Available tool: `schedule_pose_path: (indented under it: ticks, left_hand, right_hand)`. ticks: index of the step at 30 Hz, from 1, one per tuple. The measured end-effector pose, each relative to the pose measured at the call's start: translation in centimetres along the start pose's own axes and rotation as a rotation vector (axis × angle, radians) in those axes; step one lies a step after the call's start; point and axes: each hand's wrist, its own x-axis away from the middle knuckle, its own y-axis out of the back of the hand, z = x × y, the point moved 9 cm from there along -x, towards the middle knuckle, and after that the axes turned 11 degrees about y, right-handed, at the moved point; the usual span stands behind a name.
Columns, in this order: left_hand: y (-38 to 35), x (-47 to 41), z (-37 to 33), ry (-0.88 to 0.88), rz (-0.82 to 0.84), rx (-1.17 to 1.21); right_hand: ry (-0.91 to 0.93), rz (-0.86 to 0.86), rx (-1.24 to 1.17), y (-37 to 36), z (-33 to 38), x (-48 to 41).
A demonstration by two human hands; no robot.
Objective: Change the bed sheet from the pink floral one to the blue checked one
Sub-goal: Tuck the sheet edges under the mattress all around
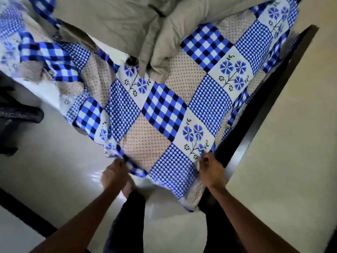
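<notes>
The blue checked sheet (164,108), a patchwork of blue checks, blue flowers and dotted beige squares, lies spread over the bed. Its left part is bunched and hangs off the bed's side. My left hand (114,173) grips the sheet's near hem on the left. My right hand (209,168) pinches the same hem on the right, close to the bed's dark frame (255,114). A corner of the sheet hangs down between my arms. No pink floral sheet is in view.
A beige quilt (138,24) lies heaped at the far end of the bed, over the sheet. A dark object (16,114) stands on the glossy floor (54,161) at the left. A pale wall (291,143) runs along the right.
</notes>
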Motion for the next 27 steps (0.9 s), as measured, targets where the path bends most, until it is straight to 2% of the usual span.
schedule_pose_path:
  ticks: [3,4,6,10,15,18,21,23,25,27]
  left_hand:
    - [-1.1,-1.3,-1.2,-0.194,0.204,-0.126]
    - [-1.0,-1.6,-1.4,-0.231,0.239,-0.123]
    - [1.6,-3.0,-0.4,-0.268,0.234,-0.109]
    - [9.0,-8.2,2.4,-0.258,0.152,-0.002]
    - [17.9,-16.1,2.8,-0.242,0.085,0.174]
    - [23.2,-20.6,2.3,-0.255,0.079,0.325]
    - [27.2,-24.5,1.8,-0.27,0.08,0.435]
    - [30.0,-27.5,0.7,-0.313,0.05,0.451]
    - [33.1,-30.5,-0.6,-0.338,-0.018,0.464]
    - [36.9,-33.9,-1.7,-0.346,-0.141,0.484]
  right_hand:
    - [-0.058,-0.207,0.025,0.6,3.8,1.8]
    - [-0.021,-0.284,0.053,1.0,5.6,2.1]
    - [0.166,-0.362,0.105,-0.8,11.5,2.4]
    - [0.562,-0.277,0.067,-10.5,26.3,2.3]
    - [0.792,-0.086,0.161,-19.9,42.3,-1.1]
    - [0.747,-0.042,0.221,-23.5,48.5,-6.0]
    - [0.659,-0.103,0.191,-25.2,52.1,-10.9]
    - [0.539,-0.186,0.149,-24.9,53.8,-14.3]
    - [0.431,-0.241,0.081,-24.3,55.2,-16.9]
    - [0.497,-0.19,0.085,-25.3,57.9,-18.2]
